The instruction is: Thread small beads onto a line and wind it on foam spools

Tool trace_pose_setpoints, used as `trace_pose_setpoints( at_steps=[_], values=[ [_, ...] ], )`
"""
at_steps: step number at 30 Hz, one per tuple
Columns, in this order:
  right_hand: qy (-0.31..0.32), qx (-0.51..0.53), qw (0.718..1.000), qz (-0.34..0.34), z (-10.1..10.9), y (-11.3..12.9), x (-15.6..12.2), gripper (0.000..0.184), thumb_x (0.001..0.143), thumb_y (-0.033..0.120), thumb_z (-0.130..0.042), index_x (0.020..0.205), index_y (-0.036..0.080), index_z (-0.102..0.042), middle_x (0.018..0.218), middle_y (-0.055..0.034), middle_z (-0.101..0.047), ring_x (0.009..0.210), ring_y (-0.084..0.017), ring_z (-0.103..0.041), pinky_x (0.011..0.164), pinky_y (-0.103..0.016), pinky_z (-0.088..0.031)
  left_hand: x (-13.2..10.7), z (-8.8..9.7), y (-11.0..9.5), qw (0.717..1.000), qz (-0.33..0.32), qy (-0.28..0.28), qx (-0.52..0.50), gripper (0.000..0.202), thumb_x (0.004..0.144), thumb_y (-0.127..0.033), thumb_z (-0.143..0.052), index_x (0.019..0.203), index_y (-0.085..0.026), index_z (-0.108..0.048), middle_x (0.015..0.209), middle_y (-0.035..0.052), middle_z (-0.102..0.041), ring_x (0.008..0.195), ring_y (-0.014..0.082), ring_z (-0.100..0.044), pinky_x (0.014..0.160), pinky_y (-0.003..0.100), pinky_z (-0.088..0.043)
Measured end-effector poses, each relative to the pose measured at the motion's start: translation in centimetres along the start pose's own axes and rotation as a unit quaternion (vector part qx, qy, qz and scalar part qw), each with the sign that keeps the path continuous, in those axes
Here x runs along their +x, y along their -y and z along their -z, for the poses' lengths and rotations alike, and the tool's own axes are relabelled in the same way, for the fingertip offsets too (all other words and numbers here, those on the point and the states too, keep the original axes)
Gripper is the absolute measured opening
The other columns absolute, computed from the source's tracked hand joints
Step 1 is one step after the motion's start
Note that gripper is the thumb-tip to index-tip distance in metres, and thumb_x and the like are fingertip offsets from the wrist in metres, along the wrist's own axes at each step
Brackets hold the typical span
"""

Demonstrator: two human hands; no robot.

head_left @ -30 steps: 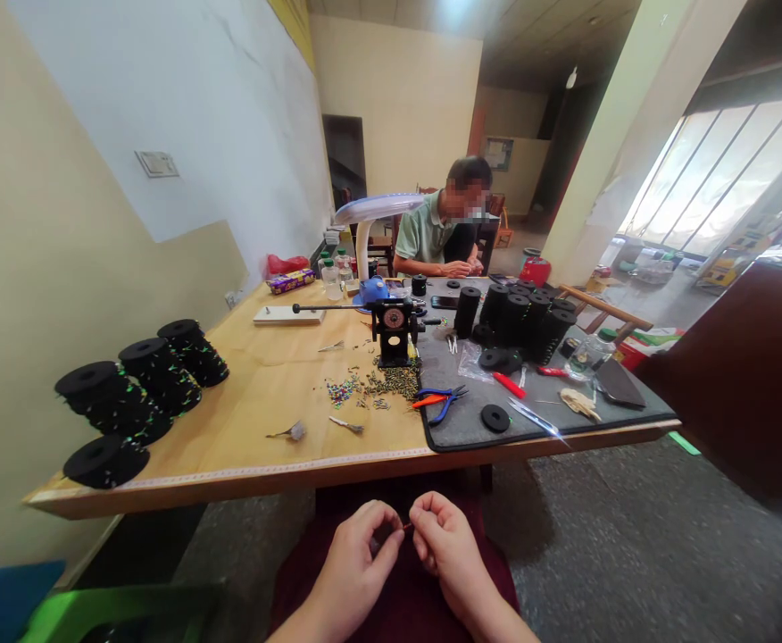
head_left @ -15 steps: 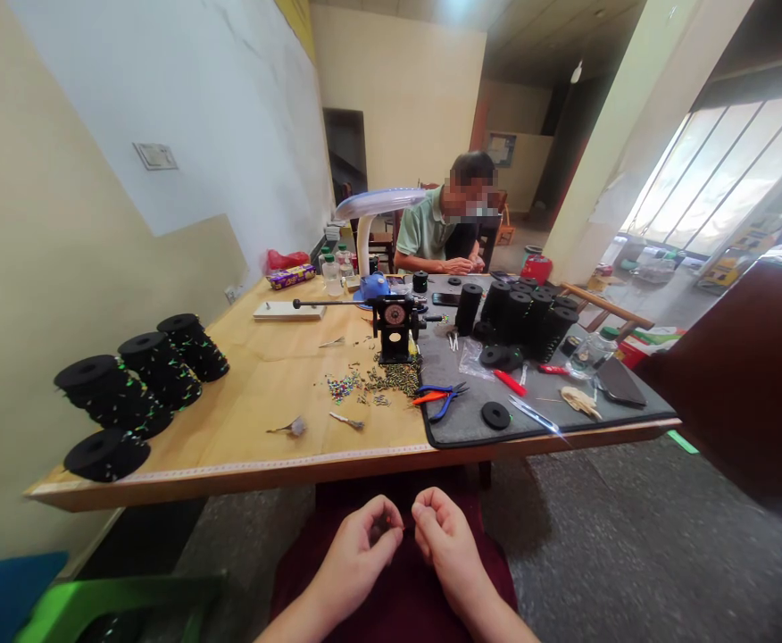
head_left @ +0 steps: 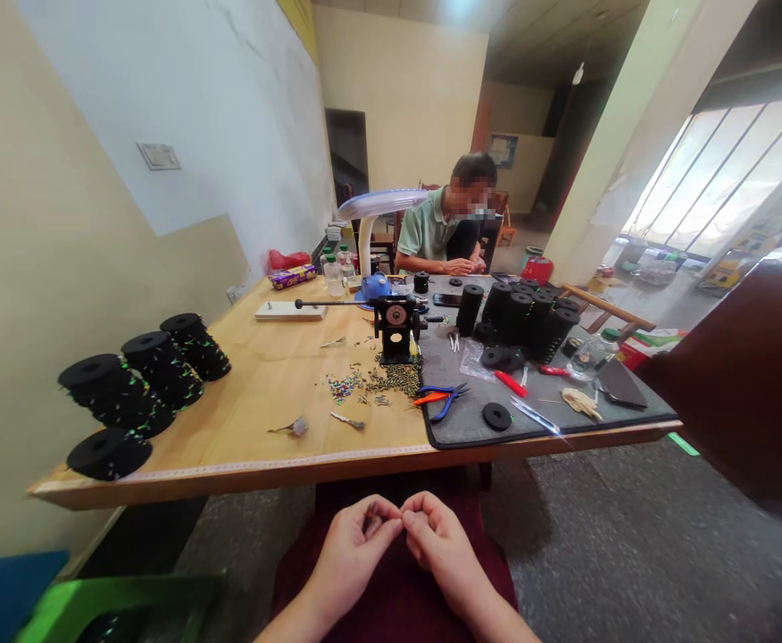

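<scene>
My left hand (head_left: 354, 554) and my right hand (head_left: 439, 543) are held together over my dark red lap, below the front edge of the wooden table (head_left: 263, 393). Both hands are closed in a pinch, fingertips touching each other. A tiny dark item shows between the left fingers; I cannot make out what it is. On the table ahead lie a scatter of small beads (head_left: 370, 384), blue and orange pliers (head_left: 441, 397) and a small black hand-crank machine (head_left: 395, 326).
Black spools (head_left: 143, 375) stand at the table's left. A grey mat (head_left: 531, 393) on the right carries more black spools (head_left: 521, 317), a red tool and tweezers. A desk lamp (head_left: 370, 232) and bottles stand farther back. Another person (head_left: 451, 232) sits at the far end.
My hands have closed the small gap between them; their fingertips now touch. The view has shifted slightly.
</scene>
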State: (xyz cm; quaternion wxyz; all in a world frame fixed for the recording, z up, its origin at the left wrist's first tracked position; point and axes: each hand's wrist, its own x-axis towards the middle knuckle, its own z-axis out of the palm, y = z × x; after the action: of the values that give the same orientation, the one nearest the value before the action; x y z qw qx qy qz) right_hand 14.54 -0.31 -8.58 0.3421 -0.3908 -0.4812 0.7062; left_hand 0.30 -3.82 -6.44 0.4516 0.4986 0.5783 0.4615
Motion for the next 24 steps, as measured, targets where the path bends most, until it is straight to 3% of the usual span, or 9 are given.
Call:
trace_pose_setpoints(
  at_steps=[7,12,16,18,21,24],
  values=[
    [-0.012,-0.131,0.990,0.047,-0.2,0.7,-0.4,0.015,0.066,0.022,-0.055,0.057,0.019,-0.044,0.052,0.0069,-0.037,0.051,-0.008,-0.028,0.049,-0.022,-0.022,0.5,0.3,0.3,0.999,-0.012,-0.039,-0.033,0.026,0.077,-0.041,-0.062,0.077,-0.015,-0.064,0.069,0.0005,-0.059,0.065,0.0151,-0.052,0.063,0.025,-0.043],
    [-0.043,-0.138,0.988,0.058,0.1,0.4,-0.3,0.013,0.062,0.018,-0.051,0.054,0.020,-0.041,0.050,0.0078,-0.034,0.050,-0.008,-0.026,0.047,-0.022,-0.021,1.2,0.8,0.7,0.991,0.016,-0.108,-0.081,0.036,0.073,-0.050,-0.063,0.082,-0.015,-0.063,0.057,-0.0057,-0.047,0.051,0.0103,-0.040,0.049,0.022,-0.034],
    [-0.076,-0.069,0.994,0.029,0.5,0.0,-0.3,0.016,0.067,0.025,-0.055,0.059,0.021,-0.042,0.045,0.0101,-0.031,0.042,-0.006,-0.023,0.043,-0.020,-0.018,1.4,1.9,1.2,0.978,0.059,-0.138,-0.146,0.037,0.070,-0.049,-0.064,0.086,-0.016,-0.061,0.053,-0.0105,-0.034,0.046,0.0077,-0.030,0.044,0.020,-0.025],
    [-0.083,-0.021,0.996,0.011,0.4,0.0,-0.3,0.020,0.069,0.032,-0.058,0.063,0.021,-0.043,0.042,0.0106,-0.033,0.040,-0.006,-0.023,0.041,-0.019,-0.017,1.2,2.1,1.4,0.977,0.095,-0.110,-0.154,0.035,0.067,-0.045,-0.067,0.084,-0.015,-0.061,0.051,-0.0114,-0.032,0.044,0.0066,-0.026,0.043,0.020,-0.020],
    [-0.086,0.015,0.996,0.006,0.3,0.1,-0.3,0.028,0.069,0.040,-0.063,0.066,0.021,-0.044,0.043,0.0100,-0.037,0.040,-0.005,-0.023,0.041,-0.018,-0.016,0.6,1.6,1.2,0.980,0.144,-0.020,-0.133,0.028,0.064,-0.037,-0.069,0.078,-0.013,-0.062,0.047,-0.0119,-0.033,0.042,0.0056,-0.023,0.043,0.020,-0.016],
    [-0.090,-0.003,0.995,0.032,0.3,0.0,-0.2,0.032,0.070,0.045,-0.065,0.067,0.020,-0.046,0.046,0.0090,-0.039,0.041,-0.006,-0.026,0.041,-0.019,-0.019,0.2,0.8,0.6,0.982,0.149,0.040,-0.108,0.024,0.063,-0.032,-0.070,0.075,-0.012,-0.064,0.045,-0.0115,-0.033,0.043,0.0056,-0.025,0.043,0.021,-0.015]
  ],
)
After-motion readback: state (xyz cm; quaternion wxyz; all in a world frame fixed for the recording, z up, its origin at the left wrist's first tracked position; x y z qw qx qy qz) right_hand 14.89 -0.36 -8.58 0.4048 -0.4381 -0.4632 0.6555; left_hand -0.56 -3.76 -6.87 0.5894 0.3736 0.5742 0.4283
